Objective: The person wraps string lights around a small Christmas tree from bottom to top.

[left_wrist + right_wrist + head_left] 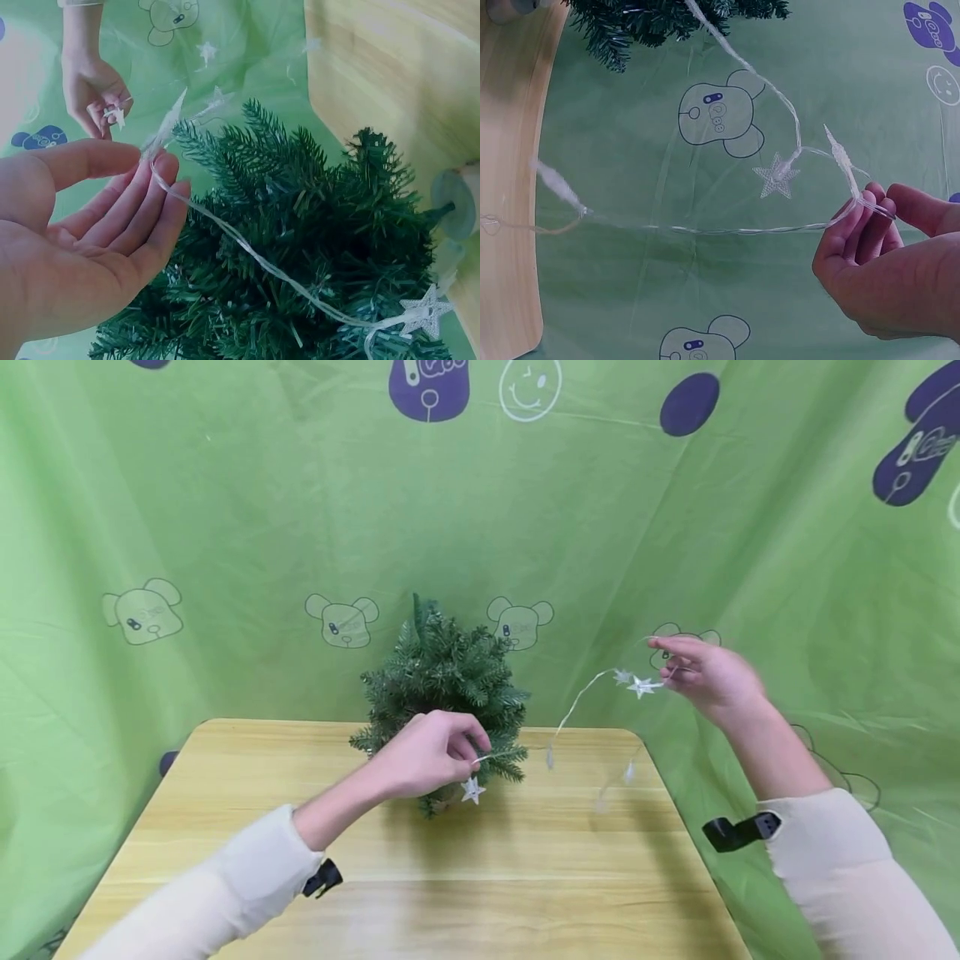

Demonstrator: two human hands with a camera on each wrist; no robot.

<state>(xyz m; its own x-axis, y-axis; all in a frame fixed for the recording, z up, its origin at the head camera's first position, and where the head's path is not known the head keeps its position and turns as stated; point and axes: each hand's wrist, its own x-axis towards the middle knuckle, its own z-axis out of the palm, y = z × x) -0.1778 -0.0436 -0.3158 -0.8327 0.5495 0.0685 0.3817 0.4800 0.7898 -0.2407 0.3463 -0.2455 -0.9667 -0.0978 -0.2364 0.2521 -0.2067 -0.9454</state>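
A small green artificial Christmas tree (442, 668) stands at the back of the table. In front of its lower branches, my left hand (427, 752) pinches a thin clear string of star lights (576, 703), with one star (472, 790) dangling below the fingers. The left wrist view shows the wire (262, 262) running across the tree to another star (424, 311). Off to the tree's right, my right hand (716, 685) holds the same string up between thumb and fingers. Beside those fingers hangs a star (777, 177), and a loose stretch of wire (735, 230) sags toward the table.
The light wood table (525, 885) has its right edge below my right arm. Green printed cloth (247, 485) hangs behind and at the sides. A thin dark cable (851, 774) shows against the cloth at right. The tree's round base (454, 202) is partly visible.
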